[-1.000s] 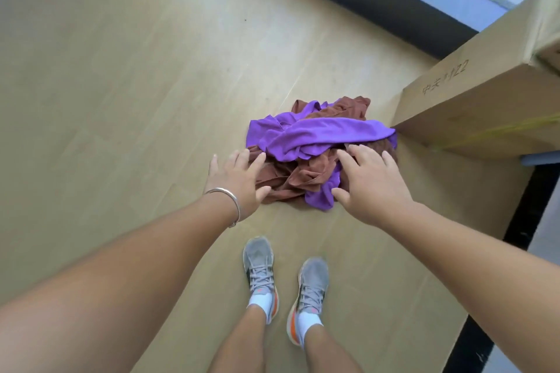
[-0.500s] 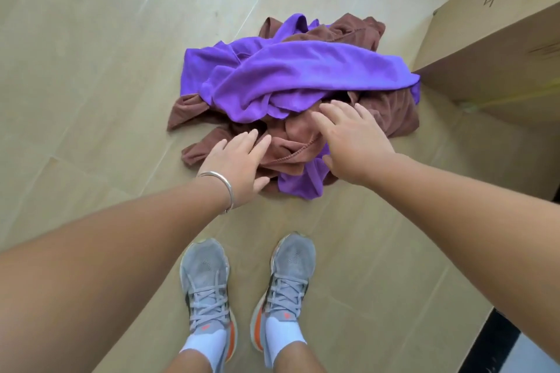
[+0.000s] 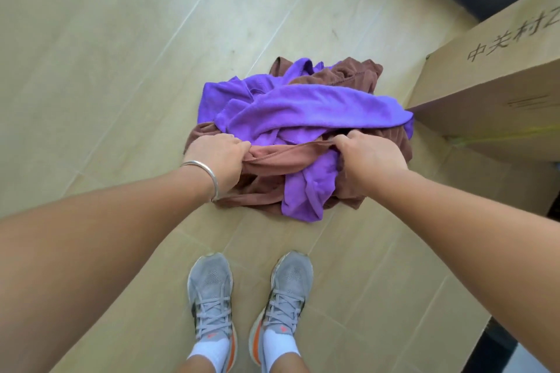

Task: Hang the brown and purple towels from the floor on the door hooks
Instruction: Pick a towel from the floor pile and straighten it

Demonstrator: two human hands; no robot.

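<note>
Since half a second earlier, both hands closed: left hand (image 3: pixel 221 157) and right hand (image 3: pixel 368 157) gripped the brown towel (image 3: pixel 281 156), stretching one edge taut. It remained tangled with the purple towel (image 3: pixel 315 109) on the floor (image 3: pixel 106 54), beside the cardboard box (image 3: pixel 497 94). Lifting could begin; hanging not started.

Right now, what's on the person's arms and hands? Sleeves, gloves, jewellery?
Both forearms are bare, with no sleeves in view and no gloves. The left hand has a plain silver bangle round its wrist. The right hand wears nothing visible: no ring, watch or band.
</note>
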